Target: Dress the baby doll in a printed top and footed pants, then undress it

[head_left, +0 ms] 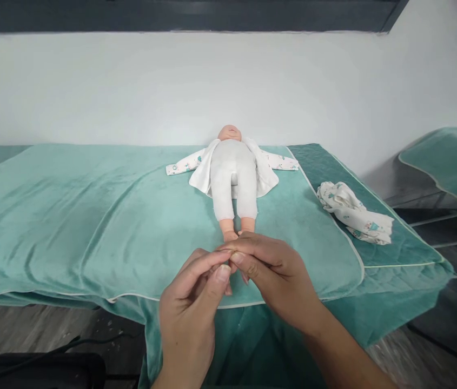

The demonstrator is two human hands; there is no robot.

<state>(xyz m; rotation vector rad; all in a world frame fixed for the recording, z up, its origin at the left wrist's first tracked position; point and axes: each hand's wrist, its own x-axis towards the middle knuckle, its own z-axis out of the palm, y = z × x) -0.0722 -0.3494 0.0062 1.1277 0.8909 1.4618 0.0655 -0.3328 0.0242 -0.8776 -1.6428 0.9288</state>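
Note:
A baby doll [234, 167] lies on its back on a green velvety cover, head toward the wall. It has a white cloth body and an open white jacket [266, 181] with patterned sleeves spread out sideways. Just in front of its bare feet, my left hand [196, 297] is closed with curled fingers. My right hand [275, 270] meets it, thumb and forefinger pinched at the left forefinger's tip. Whether anything small is between the fingertips cannot be made out. Both hands partly cover the doll's feet.
A crumpled patterned white garment [353, 213] lies to the right on the darker quilted bedspread [398, 251]. The green cover [70, 216] has folds at left. Behind the bed stands a white wall [131, 86]. A black object with a cable [37, 367] is at lower left.

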